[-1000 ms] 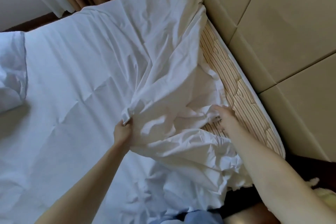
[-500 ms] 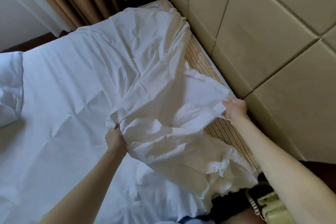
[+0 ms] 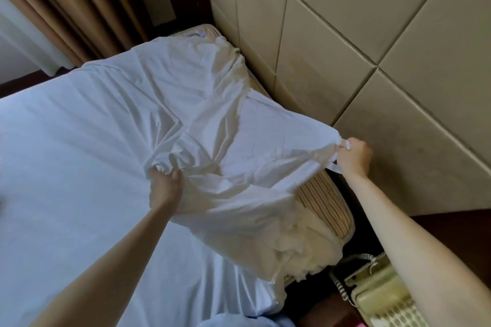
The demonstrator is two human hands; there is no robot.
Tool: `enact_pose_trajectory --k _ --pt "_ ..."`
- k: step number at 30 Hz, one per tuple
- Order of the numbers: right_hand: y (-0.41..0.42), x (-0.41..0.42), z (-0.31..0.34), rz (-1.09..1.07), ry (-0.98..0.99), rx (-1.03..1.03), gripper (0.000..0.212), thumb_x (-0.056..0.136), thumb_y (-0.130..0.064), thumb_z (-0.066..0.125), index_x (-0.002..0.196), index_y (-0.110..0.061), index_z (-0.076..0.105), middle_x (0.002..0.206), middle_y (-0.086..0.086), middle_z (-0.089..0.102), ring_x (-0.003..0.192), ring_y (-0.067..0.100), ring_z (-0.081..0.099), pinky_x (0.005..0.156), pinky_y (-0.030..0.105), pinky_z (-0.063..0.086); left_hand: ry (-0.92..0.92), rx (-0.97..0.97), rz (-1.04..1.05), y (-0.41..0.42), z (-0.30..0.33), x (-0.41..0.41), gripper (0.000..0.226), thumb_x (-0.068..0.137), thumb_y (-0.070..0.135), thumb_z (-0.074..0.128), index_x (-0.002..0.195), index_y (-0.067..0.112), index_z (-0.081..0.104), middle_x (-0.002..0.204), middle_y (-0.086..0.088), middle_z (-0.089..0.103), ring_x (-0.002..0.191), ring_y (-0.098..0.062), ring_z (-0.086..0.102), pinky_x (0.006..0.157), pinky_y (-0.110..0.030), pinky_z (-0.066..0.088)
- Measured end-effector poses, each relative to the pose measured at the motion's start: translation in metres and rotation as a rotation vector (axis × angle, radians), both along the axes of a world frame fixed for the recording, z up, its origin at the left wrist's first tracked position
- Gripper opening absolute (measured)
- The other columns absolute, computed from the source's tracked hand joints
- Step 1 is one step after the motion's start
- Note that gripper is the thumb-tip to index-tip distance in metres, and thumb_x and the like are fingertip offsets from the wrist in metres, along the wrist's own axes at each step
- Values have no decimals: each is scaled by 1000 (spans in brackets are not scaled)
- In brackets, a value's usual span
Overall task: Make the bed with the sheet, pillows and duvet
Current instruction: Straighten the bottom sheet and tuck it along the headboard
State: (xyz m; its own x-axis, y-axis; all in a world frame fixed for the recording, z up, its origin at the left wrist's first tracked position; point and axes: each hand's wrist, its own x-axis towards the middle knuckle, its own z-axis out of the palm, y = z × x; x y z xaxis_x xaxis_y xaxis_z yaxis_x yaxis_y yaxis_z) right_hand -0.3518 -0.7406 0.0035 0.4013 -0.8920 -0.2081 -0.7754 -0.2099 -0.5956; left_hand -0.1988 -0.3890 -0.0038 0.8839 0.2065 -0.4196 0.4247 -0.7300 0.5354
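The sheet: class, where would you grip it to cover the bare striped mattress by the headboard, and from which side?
Grip the sheet at its edge, as the right hand does, coming from the headboard side. The left hand pinches a bunched fold further in. Slack lies between them, and the mattress shows beneath.

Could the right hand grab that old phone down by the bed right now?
Probably not right away. The right hand is gripping the sheet up by the headboard. The phone lies uncovered below that arm, so it would need to let go first.
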Motion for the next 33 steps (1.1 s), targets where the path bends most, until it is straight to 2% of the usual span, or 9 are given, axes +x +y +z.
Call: enact_pose_trajectory --k 4,10,13,16,19,22,26,31,33 --pt "2 -11 -10 37 51 -27 18 92 -2 49 77 1 58 74 14 55 70 27 52 61 33 42 -46 230 -146 -17 -6 -5 66 88 40 55 141 11 27 144 -18 28 128 -41 34 103 -53 30" --pt "2 -15 -24 98 125 -8 21 95 -10 48 76 -5 55 65 2 45 69 26 50 59 33 39 -129 405 -558 -47 -32 -19 71 91 31 53 150 19 15 159 -12 2 145 -32 6 115 -50 8" --pt "3 -17 -36 172 204 -50 29 96 -13 48 67 -8 48 65 3 45 57 17 43 49 28 30 -121 332 -859 -73 -51 -22 67 96 36 48 151 18 15 160 -6 9 146 -25 12 117 -44 6" --pt "2 -18 -50 210 232 -90 36 97 -13 48 62 -14 41 65 0 44 56 12 41 46 26 25 116 141 -972 -106 -74 -25 76 94 42 54 152 15 13 158 -6 23 142 -25 29 115 -40 19" --pt "-4 -22 -58 233 263 -101 39 98 -17 46 60 -16 37 65 1 44 56 12 40 45 26 24 420 3 -862 -128 -93 -28 79 86 44 66 146 12 26 144 -13 45 127 -31 47 105 -36 36" --pt "-9 -28 -67 248 281 -115 40 98 -17 47 60 -15 35 65 2 43 55 13 39 45 26 24 378 116 -961 -138 -104 -28 41 91 34 60 119 5 56 120 -17 61 109 -32 56 87 -32 41" --pt "-12 -35 -85 235 282 -81 31 99 -21 47 70 -10 43 71 4 48 62 20 44 50 28 29 424 5 -1056 -156 -96 -39 24 96 31 53 102 11 65 95 -9 62 83 -23 56 60 -23 38" --pt "-30 -59 -111 204 248 70 31 96 -19 46 70 -2 45 68 9 46 62 25 42 52 32 29 700 -229 -1220 -185 -108 -97 23 97 33 50 87 18 63 71 2 55 72 -16 50 73 -29 40" --pt "-36 -68 -117 200 187 149 32 94 -16 46 65 -4 38 63 7 40 60 22 37 53 33 25 807 -335 -1202 -191 -120 -125 26 98 34 51 78 19 58 62 7 49 60 -10 46 64 -27 39"
